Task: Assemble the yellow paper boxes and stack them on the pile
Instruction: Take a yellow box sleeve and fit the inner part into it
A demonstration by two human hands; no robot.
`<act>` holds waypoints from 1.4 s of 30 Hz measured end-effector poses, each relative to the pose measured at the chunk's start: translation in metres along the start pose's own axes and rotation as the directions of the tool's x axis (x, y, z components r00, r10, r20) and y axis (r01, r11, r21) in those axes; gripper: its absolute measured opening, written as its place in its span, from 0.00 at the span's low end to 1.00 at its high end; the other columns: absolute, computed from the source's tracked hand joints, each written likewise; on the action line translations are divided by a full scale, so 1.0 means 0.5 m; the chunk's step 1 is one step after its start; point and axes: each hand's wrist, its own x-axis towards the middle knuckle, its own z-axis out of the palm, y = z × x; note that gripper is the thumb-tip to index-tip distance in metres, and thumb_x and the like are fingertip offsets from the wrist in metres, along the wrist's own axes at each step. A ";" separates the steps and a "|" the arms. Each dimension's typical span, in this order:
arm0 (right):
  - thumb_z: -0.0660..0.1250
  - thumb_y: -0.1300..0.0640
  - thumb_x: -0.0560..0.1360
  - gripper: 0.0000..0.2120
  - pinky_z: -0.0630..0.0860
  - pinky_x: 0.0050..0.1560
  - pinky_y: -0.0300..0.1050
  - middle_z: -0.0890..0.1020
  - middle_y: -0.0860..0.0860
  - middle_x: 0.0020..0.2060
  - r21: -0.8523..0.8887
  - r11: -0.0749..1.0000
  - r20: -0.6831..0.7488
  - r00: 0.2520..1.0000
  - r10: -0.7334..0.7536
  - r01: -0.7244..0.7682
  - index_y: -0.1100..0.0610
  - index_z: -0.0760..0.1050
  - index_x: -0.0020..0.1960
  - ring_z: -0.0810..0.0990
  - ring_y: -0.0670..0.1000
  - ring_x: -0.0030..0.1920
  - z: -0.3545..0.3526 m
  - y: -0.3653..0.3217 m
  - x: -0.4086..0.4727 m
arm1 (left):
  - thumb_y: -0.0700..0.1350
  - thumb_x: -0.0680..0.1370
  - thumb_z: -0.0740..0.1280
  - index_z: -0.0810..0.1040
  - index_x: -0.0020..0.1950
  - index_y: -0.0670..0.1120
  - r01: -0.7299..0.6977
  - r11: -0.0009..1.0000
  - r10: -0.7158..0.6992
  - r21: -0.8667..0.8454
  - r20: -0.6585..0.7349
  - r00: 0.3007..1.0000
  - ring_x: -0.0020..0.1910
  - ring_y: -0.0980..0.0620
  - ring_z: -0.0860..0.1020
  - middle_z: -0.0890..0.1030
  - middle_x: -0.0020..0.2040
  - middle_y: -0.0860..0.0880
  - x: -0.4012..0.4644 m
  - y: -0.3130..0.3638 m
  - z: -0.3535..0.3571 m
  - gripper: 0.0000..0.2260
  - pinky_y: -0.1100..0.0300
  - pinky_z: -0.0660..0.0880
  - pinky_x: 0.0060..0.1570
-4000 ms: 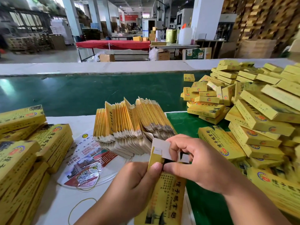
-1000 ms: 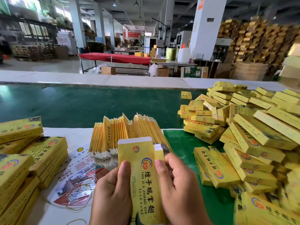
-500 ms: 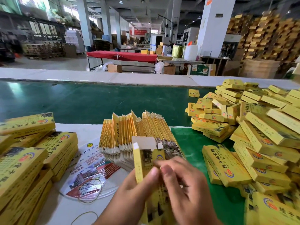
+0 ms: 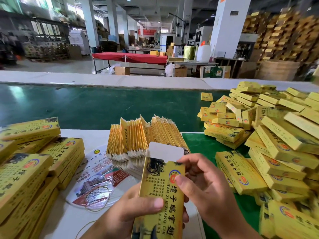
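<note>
I hold one yellow paper box upright in front of me, its printed face toward me and its white top flap standing open. My left hand grips its lower part, thumb across the front. My right hand pinches the upper right edge, thumb on the face near the round logo. Behind it stands a fanned bundle of flat unfolded boxes. The pile of assembled yellow boxes spreads across the right side.
More yellow boxes are stacked at the left on the white table. A round printed fan with rubber bands lies beside them. A green conveyor belt runs across behind. A green mat lies under the right pile.
The box has turned from edge-on to face-on toward me, and its white top flap now stands up in plain view. My right thumb has moved onto the printed front.
</note>
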 end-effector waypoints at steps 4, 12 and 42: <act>0.70 0.47 0.71 0.09 0.72 0.26 0.37 0.80 0.50 0.31 -0.021 1.000 -0.003 1.000 -0.016 0.016 0.52 0.77 0.42 0.77 0.43 0.28 -0.004 0.003 0.001 | 0.41 0.79 0.65 0.68 0.71 0.40 0.138 0.990 -0.137 -0.024 0.032 0.990 0.60 0.37 0.77 0.78 0.61 0.35 -0.007 -0.013 -0.003 0.20 0.44 0.73 0.60; 0.66 0.44 0.74 0.22 0.67 0.27 0.40 0.73 0.53 0.24 -0.227 0.969 -0.167 0.976 -0.140 0.100 0.59 0.72 0.29 0.70 0.47 0.25 -0.003 0.002 0.003 | 0.53 0.63 0.79 0.73 0.59 0.57 -0.128 0.762 0.484 0.635 -0.427 0.764 0.40 0.42 0.83 0.83 0.48 0.44 0.013 -0.021 0.036 0.27 0.47 0.82 0.42; 0.72 0.48 0.70 0.18 0.72 0.27 0.41 0.84 0.60 0.36 -0.005 0.984 0.164 0.970 0.179 -0.180 0.46 0.81 0.59 0.81 0.50 0.33 -0.036 0.003 0.016 | 0.40 0.69 0.74 0.81 0.50 0.46 0.001 0.902 0.214 0.433 -0.447 0.869 0.42 0.40 0.84 0.85 0.49 0.40 0.012 0.016 0.005 0.11 0.52 0.80 0.42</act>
